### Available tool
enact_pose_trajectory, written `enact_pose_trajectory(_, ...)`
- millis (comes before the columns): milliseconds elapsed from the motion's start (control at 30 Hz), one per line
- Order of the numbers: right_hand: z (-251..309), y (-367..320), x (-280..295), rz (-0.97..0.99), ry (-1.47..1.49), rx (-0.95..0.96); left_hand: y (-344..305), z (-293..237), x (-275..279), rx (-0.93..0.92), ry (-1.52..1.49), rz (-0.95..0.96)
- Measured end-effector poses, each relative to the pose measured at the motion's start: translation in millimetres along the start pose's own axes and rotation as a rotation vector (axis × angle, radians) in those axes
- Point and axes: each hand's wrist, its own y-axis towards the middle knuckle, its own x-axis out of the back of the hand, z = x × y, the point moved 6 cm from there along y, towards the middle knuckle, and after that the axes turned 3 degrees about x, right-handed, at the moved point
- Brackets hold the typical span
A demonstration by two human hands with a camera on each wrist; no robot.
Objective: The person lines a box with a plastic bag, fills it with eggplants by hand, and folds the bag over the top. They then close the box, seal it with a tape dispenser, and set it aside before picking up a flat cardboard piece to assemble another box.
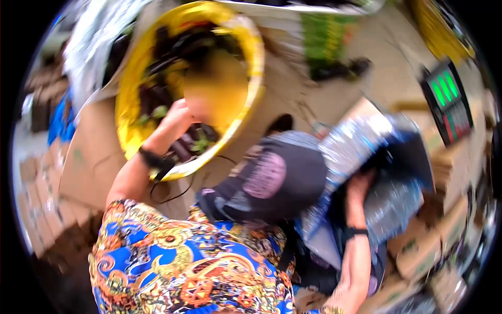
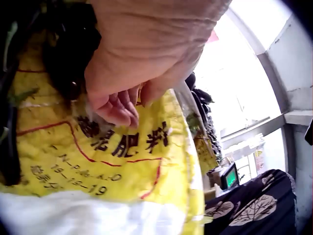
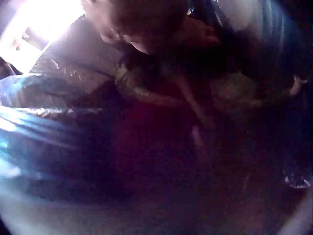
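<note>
A yellow-lined basket [image 1: 253, 89] holds dark eggplants [image 1: 180, 149]. My left hand [image 1: 185, 112] is over it, with a dark band on the wrist. In the left wrist view the left hand [image 2: 151, 54] has loosely curled fingers above the printed yellow lining [image 2: 117, 171], beside a dark eggplant [image 2: 71, 58]; nothing shows between the fingertips. My right hand [image 1: 360, 183] reaches down into a box lined with clear bluish plastic [image 1: 340, 149]. In the dim right wrist view the right hand [image 3: 146, 24] is close above dark eggplants [image 3: 146, 93]; I cannot tell whether it grips one.
A scale [image 1: 447, 102] with a green display stands at the right. Flat cardboard [image 1: 91, 157] lies left of the basket. Beyond are a green printed bag [image 1: 327, 44] and a yellow sack [image 1: 439, 31]. A patterned dark trouser leg [image 1: 277, 175] sits between basket and box.
</note>
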Motion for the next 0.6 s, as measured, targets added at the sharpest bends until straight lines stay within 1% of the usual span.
enact_pose_trajectory(33, -15, 2, -2, 0.051, 0.093, -0.018, 3, 15, 28, -0.082, 0.047, 0.060)
enact_pose_trajectory(67, -31, 4, -4, 0.100, 0.185, -0.040, 11, 49, 77, -0.062, -0.045, 0.004)
enact_pose_trajectory(100, -47, 4, -1, 0.130, 0.124, -0.077, -14, 21, 75, 0.024, 0.134, -0.175)
enact_pose_trajectory(133, -54, 6, 2, 0.199, 0.281, -0.069, -23, 18, 101, -0.009, 0.121, -0.308)
enact_pose_trajectory(167, -63, 5, 7, 0.233, 0.383, -0.166, -28, 26, 138, 0.029, 0.105, -0.422)
enact_pose_trajectory(200, -43, 6, 21, 0.342, 0.156, -0.232, -33, 38, 174, 0.067, 0.087, -0.523)
enact_pose_trajectory(233, -50, 0, 24, 0.323, 0.173, -0.359, -43, 40, 202, 0.074, 0.076, -0.593)
enact_pose_trajectory(267, -68, 1, 31, 0.364, 0.058, -0.330, -50, 45, 223, 0.090, 0.057, -0.651)
enact_pose_trajectory(333, -30, -7, 45, 0.373, 0.237, -0.474, -55, 52, 245, 0.132, 0.115, -0.681)
enact_pose_trajectory(400, -21, -13, 57, 0.330, 0.235, -0.585, -47, 75, 264, 0.189, 0.224, -0.670)
enact_pose_trajectory(433, -14, -15, 63, 0.304, 0.233, -0.640, -40, 80, 261, 0.194, 0.215, -0.619)
enact_pose_trajectory(533, 29, -18, 68, 0.473, 0.295, -0.597, -23, 90, 247, 0.283, 0.383, -0.757)
enact_pose_trajectory(567, 32, -22, 70, 0.479, 0.303, -0.605, -16, 101, 252, 0.245, 0.383, -0.844)
enact_pose_trajectory(600, 32, -23, 71, 0.463, 0.304, -0.605, -14, 99, 254, 0.241, 0.497, -0.945)
